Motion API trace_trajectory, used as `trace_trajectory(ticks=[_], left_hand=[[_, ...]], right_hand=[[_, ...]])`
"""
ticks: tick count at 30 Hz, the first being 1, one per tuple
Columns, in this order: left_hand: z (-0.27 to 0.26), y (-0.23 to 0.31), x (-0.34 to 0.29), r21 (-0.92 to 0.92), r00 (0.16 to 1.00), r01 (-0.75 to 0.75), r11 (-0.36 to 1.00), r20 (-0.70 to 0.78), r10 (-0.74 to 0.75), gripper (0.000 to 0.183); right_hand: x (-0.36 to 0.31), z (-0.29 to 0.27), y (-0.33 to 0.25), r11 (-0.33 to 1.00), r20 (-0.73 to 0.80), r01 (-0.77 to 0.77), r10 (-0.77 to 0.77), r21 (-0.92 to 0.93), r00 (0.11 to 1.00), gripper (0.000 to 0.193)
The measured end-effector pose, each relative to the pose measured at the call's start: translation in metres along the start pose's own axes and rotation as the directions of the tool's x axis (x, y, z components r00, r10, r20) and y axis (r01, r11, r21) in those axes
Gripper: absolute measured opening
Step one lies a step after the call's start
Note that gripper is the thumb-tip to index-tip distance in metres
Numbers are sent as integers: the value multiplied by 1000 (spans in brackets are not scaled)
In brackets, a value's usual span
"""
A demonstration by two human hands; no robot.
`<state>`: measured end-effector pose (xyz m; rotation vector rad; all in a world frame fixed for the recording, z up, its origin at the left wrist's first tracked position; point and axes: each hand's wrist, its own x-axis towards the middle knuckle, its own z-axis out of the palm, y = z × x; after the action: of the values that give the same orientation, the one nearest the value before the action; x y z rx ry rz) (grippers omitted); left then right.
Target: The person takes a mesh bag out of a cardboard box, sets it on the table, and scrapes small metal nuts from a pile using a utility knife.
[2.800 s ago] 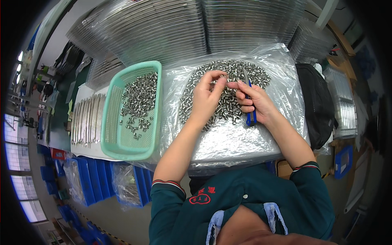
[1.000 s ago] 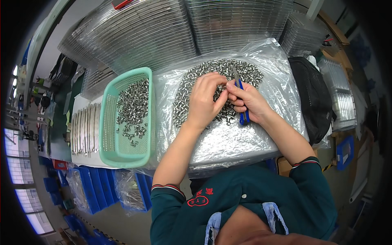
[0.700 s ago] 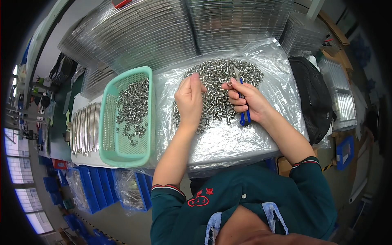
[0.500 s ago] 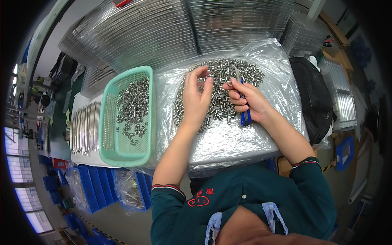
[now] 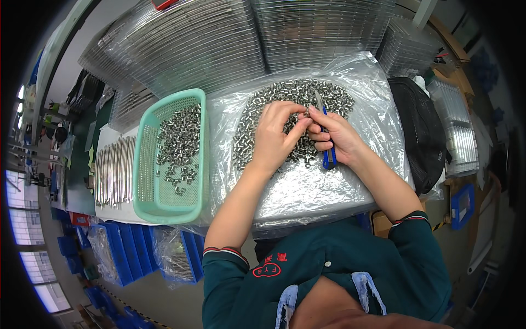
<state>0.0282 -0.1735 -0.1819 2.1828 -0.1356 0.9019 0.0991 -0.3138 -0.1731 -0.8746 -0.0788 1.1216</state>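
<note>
My right hand [image 5: 342, 134] is closed around a blue utility knife [image 5: 329, 158], its blade pointing away from me. Between that hand's thumb and forefinger sits a small shiny metal fitting [image 5: 307, 112], partly covered by fingers. My left hand [image 5: 274, 134] meets it there, thumb and fingertips pinching at the same fitting. Beneath both hands spreads a heap of small metal fittings [image 5: 337, 96] on clear plastic sheeting [image 5: 323, 189]. More of the same fittings lie in a mint-green plastic basket [image 5: 204, 159] to the left.
Tall stacks of clear plastic trays [image 5: 192, 49] line the back of the table. A black mesh bag [image 5: 419, 131] lies at the right edge. Left of the basket stands a row of thin metallic strips [image 5: 115, 172]; blue bins [image 5: 129, 252] sit below the table.
My left hand has moved right and its fingers have closed in on the fitting at my right fingertips. The right hand and knife have barely moved.
</note>
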Motion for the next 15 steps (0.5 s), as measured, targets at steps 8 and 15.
trace_trajectory(ticks=[8,15], left_hand=[[0,-1,0,23,1000,8,1000,-12,-8,15],[1,1,0,-57,999,32,998,-12,-32,18]], right_hand=[[0,-2,1,1000,12,10,-10,22,1000,17],[0,-3,1,1000,22,21,-21,21,1000,13]])
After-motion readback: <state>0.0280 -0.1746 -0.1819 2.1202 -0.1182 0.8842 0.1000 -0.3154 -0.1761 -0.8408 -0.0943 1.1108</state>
